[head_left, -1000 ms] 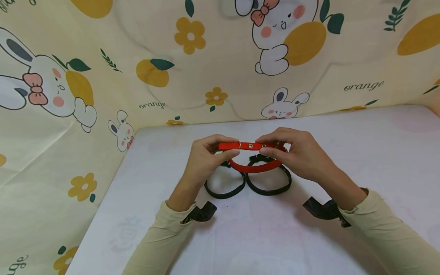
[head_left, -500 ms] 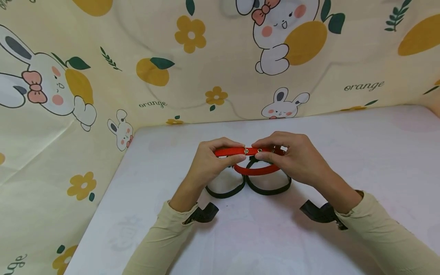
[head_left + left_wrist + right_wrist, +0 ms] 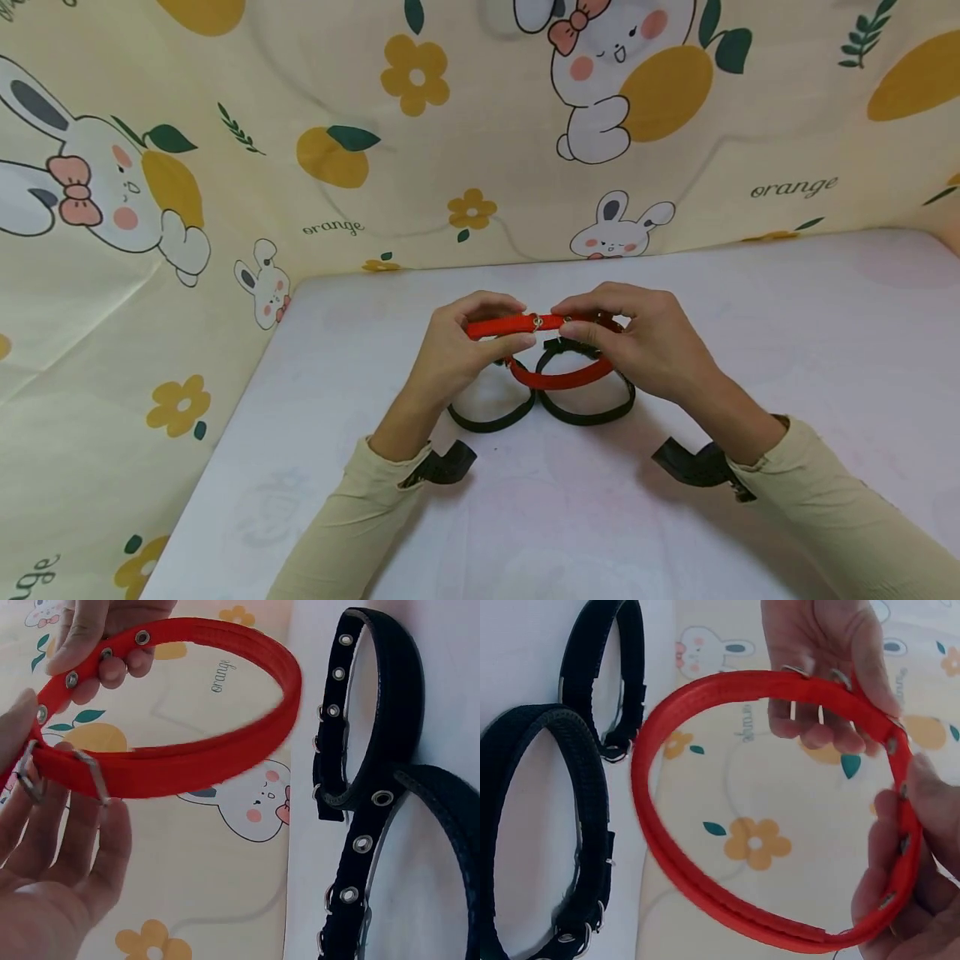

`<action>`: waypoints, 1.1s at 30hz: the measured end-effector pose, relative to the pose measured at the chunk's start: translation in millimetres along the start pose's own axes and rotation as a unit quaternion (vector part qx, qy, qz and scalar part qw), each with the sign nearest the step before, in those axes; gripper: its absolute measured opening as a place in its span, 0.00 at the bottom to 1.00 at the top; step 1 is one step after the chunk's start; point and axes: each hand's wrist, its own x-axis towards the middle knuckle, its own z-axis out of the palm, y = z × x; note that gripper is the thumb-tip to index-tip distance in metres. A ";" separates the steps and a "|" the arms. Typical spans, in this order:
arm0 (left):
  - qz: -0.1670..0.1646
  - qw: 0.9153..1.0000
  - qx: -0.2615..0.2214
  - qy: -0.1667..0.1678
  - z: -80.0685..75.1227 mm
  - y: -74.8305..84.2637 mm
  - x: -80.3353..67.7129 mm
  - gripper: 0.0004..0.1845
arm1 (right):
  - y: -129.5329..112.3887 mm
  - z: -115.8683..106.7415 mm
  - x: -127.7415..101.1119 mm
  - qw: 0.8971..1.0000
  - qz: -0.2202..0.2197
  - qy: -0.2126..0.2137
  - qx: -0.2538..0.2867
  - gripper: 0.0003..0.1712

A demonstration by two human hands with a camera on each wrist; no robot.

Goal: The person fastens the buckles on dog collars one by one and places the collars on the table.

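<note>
A red collar with metal eyelets and a buckle is held up as a closed loop above the table, both hands on its far side. My left hand pinches it by the buckle end, thumb below and fingers on top. In the left wrist view, metal loops show on the red band beside that hand's fingers. My right hand grips the eyelet stretch between thumb and fingers, clearest in the right wrist view, where a row of eyelets runs along the strap. The fingers partly cover the buckle.
Two black collars lie side by side on the white table below the red one: a left black collar and a right black collar. Behind stands a cream patterned cloth with rabbits and oranges.
My left hand has shifted a little right, towards the right hand, with the buckle end. The front of the red loop has dipped slightly. The black collars stay put.
</note>
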 end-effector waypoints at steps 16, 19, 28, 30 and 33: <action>-0.026 0.997 -0.071 0.034 -1.7 -2.5 2.7 0.16 | 6.0 -6.5 6.2 0.987 0.106 -0.050 0.112 0.17; -0.027 0.996 -0.076 0.028 0.1 -0.7 2.2 0.16 | 5.9 -5.8 6.2 0.982 0.112 -0.063 0.140 0.19; -0.018 0.998 -0.054 0.008 6.9 0.3 -1.0 0.15 | 2.8 2.7 3.5 0.979 0.117 -0.077 0.147 0.19; -0.009 0.999 -0.043 -0.001 8.8 -0.2 -1.7 0.15 | 2.3 5.2 2.9 0.979 0.111 -0.079 0.149 0.19; 0.001 0.999 -0.030 -0.011 11.4 -0.5 -2.6 0.15 | 1.6 7.2 1.6 0.979 0.105 -0.078 0.156 0.18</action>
